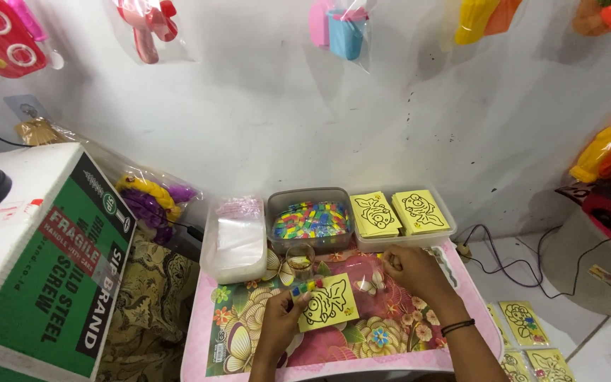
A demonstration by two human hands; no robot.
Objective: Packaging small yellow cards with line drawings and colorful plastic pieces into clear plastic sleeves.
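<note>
My left hand (pixel 282 316) holds a small yellow card (pixel 329 303) with a black outline drawing, together with a short strip of coloured pieces (pixel 304 287) at its top left corner. The card lies just above a low pink table (pixel 475 332) covered with a flowered mat. My right hand (pixel 411 272) rests further right on the mat, fingers curled near a small piece at its fingertips; whether it grips anything is unclear. A dark band sits on that wrist.
Behind the hands stand a clear tub of coloured pieces (pixel 311 218), a tray with two stacks of yellow cards (pixel 399 212), a bin of clear bags (pixel 233 239) and a roll of tape (pixel 300 257). A cardboard box (pixel 44 262) is left; more cards (pixel 525 324) lie on the floor right.
</note>
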